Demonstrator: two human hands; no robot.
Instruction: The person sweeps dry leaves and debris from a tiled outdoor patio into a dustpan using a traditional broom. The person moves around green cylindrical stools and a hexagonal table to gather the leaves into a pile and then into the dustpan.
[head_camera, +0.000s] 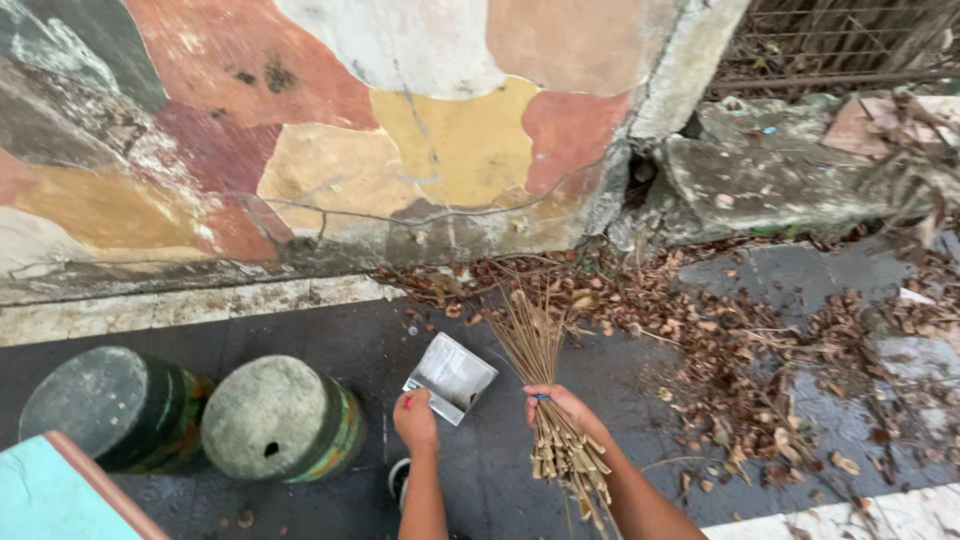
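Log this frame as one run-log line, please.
left hand: holds grey dustpan | right hand: grips stick broom | dry leaves along painted wall | two stone stools at left

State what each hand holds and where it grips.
The left hand holds a metal dustpan by a red handle at its near edge. The right hand grips a stick broom around its bundle, above the cut ends.

1. The turquoise slab (45, 495) is cut off by the lower left corner of the frame.
2. The stick broom (545, 400) runs out past the bottom edge.
3. The left hand (414, 420) hides the dustpan's (452, 376) handle.
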